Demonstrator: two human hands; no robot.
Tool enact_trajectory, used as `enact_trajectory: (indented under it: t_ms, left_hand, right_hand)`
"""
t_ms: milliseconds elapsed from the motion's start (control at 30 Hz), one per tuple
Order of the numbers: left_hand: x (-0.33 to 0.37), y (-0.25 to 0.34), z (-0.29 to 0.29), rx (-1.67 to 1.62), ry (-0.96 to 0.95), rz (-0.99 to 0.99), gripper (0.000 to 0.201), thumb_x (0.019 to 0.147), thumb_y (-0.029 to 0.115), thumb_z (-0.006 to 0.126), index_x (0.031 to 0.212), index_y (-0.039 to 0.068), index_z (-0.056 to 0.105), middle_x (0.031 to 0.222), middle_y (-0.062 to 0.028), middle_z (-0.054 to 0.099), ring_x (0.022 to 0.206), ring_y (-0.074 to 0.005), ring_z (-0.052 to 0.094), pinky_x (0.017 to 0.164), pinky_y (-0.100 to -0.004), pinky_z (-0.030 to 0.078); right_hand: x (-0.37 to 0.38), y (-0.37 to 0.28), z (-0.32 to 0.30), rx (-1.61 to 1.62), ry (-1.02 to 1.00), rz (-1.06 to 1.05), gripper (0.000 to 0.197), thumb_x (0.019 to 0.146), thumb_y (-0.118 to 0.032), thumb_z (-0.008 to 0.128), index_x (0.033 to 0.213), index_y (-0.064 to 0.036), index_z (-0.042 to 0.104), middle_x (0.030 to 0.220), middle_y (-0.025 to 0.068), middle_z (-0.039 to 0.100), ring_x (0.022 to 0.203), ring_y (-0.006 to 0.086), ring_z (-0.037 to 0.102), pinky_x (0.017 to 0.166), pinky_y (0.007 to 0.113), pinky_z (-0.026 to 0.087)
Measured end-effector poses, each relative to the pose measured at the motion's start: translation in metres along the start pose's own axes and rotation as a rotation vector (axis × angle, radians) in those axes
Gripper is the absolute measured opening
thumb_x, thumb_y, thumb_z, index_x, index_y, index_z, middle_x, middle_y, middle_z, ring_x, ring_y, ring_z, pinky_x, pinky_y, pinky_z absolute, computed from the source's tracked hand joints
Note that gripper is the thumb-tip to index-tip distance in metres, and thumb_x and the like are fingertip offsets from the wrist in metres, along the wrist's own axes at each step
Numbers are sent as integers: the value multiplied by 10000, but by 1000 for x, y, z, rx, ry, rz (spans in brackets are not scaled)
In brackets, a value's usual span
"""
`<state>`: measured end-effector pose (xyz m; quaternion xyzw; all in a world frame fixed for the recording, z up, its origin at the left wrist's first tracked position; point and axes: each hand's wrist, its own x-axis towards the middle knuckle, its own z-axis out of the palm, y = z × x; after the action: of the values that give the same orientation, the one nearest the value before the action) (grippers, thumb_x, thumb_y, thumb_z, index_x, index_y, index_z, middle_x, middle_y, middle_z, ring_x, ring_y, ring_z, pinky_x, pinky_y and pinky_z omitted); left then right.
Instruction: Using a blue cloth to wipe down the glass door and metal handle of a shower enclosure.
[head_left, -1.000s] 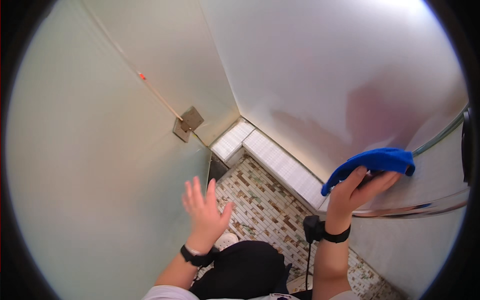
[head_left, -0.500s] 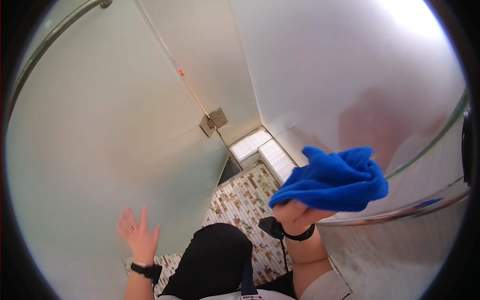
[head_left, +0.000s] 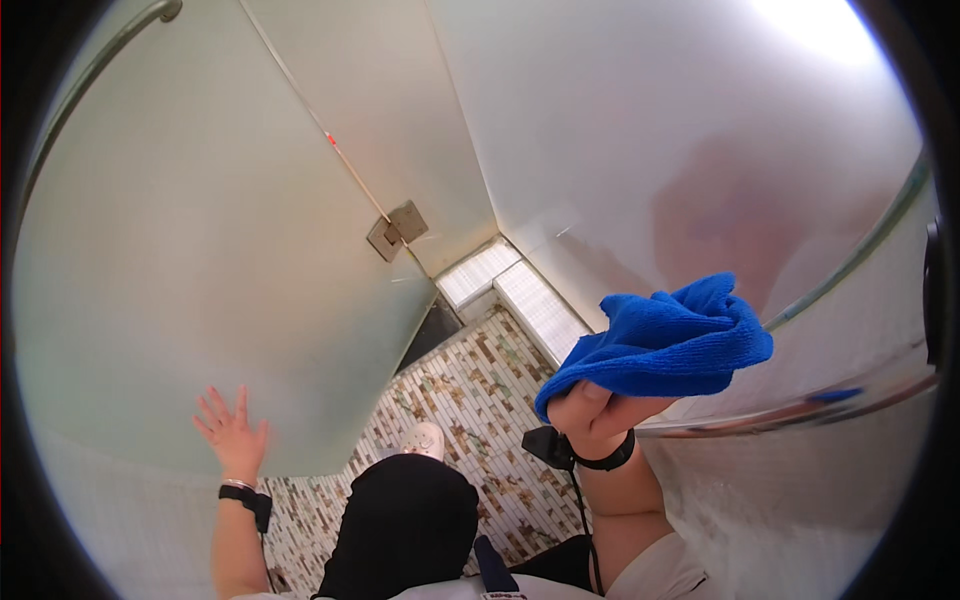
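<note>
My right hand [head_left: 590, 410] is closed on a bunched blue cloth [head_left: 665, 340]. The cloth hangs over its fingers in front of the pale wall panel at the right. At lower left my left hand [head_left: 232, 436] has its fingers spread, holding nothing. Behind it is the frosted glass door [head_left: 200, 300], and the palm appears to lie against the pane, though contact is hard to confirm. Dark bands circle both wrists.
A metal hinge [head_left: 397, 230] joins the door to a fixed panel. A curved metal handle [head_left: 100, 60] runs along the upper left. White ledges [head_left: 540, 310] border the mosaic-tiled floor [head_left: 480, 390]. A light shoe [head_left: 424, 440] shows beyond my dark-clothed knee [head_left: 415, 520].
The whole view has shifted slightly, with the hinge and panels now farther left. My left hand sits farther left and higher. A shoe has come into sight. The cloth stays in my right hand.
</note>
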<state>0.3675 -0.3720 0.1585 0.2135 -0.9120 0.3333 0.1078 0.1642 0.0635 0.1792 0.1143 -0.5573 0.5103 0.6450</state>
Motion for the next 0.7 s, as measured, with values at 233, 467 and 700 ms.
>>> enact_trajectory:
  t_ms: [233, 467, 700]
  left_hand:
    - [25, -12, 37, -54, 207, 51, 759, 753, 288, 659, 1425, 230, 310, 1512, -230, 44, 1382, -438, 41, 1090, -582, 78]
    - [97, 113, 10, -532, 423, 391, 886, 719, 281, 696, 1460, 186, 220, 1483, -253, 139, 1360, -466, 122, 1063, -594, 162]
    - [193, 272, -111, -1669, 344, 1128, 965, 775, 405, 699, 1470, 99, 104, 1461, -295, 129, 1352, -428, 181, 1064, -513, 211]
  right_hand:
    - [-10, 11, 7, -84, 100, -35, 386, 881, -375, 509, 1031, -20, 523, 972, 170, 494, 865, 270, 452, 950, 455, 328]
    - [-8, 22, -7, -403, -281, -138, 371, 886, -380, 499, 968, -20, 544, 990, 156, 505, 903, 304, 469, 973, 487, 303]
    - [27, -1, 16, -569, -396, -180, 527, 831, -252, 611, 1210, 18, 364, 1063, 185, 491, 948, 300, 523, 839, 436, 439]
